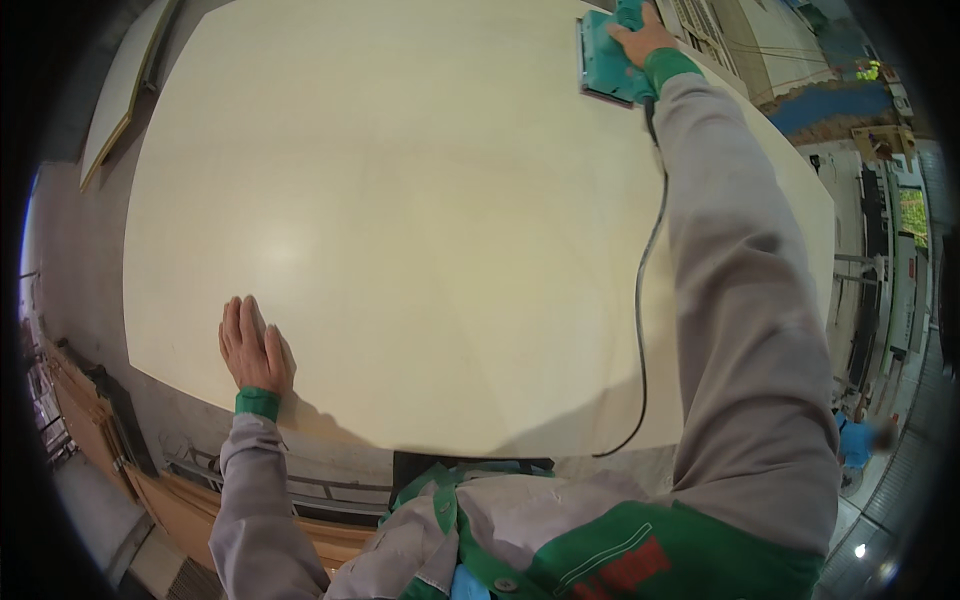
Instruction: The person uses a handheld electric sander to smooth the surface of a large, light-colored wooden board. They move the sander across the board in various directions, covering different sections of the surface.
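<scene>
The big, smooth, cream-coloured flat board (420,250) looks to me partway through being sanded. The boxy teal sander with a flat bottom (606,68) sits on its far right part, close to the edge. I can't tell which bits are done and which are left, because the board looks much the same all over. I see no clear dust line or rough patch.

The right hand (645,40) is wrapped around the top of the sander, with the thumb out to the left. The left hand (252,345) holds nothing. It seems to lie flat on the near left part of the board, fingers straight and close together.

The board has a dull shine, with a pale bright spot on the left. A thin, bendy black cord (642,310) curves from the sander to the near edge. The soft grey sleeves (740,240) are wrinkled, with green cuffs (258,402).
</scene>
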### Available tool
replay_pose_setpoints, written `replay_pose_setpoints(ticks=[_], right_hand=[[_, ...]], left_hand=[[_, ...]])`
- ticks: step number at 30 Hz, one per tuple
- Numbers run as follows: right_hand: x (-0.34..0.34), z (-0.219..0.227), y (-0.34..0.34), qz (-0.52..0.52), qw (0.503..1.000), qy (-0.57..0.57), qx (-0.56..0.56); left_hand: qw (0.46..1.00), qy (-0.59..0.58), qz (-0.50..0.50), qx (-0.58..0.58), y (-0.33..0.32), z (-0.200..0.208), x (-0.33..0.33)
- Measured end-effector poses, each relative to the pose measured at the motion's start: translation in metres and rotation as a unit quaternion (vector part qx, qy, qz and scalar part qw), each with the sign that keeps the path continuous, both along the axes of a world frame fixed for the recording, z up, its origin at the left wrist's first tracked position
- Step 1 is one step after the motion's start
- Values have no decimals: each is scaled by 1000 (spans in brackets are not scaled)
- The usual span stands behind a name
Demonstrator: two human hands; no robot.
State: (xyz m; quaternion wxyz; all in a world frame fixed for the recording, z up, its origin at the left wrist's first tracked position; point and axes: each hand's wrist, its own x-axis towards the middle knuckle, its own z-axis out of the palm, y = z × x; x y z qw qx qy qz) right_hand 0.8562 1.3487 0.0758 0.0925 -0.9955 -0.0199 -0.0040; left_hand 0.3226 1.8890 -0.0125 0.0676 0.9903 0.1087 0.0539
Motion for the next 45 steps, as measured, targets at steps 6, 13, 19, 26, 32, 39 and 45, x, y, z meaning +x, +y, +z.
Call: replay_pose_setpoints(ticks=[6,13,19,26,32,39,45], right_hand=[[-190,30,38,-47,991,49,113],[-451,31,49,-80,989,40,120],[-693,46,68,-29,960,43,277],[-743,53,91,-112,960,53,251],[-519,42,80,-94,958,42,269],[-187,17,30,-97,980,45,170],[4,11,34,-150,979,-39,130]], left_hand=[[999,27,24,-7,1,-3,-11],[999,-29,1,-15,8,-27,-15],[997,11,-72,2,27,-22,-34],[988,-3,-155,-13,46,-17,-101],[984,-47,-168,-21,40,-8,-90],[985,-27,-165,-47,44,-4,-85],[986,-40,-142,-72,41,0,-85]])
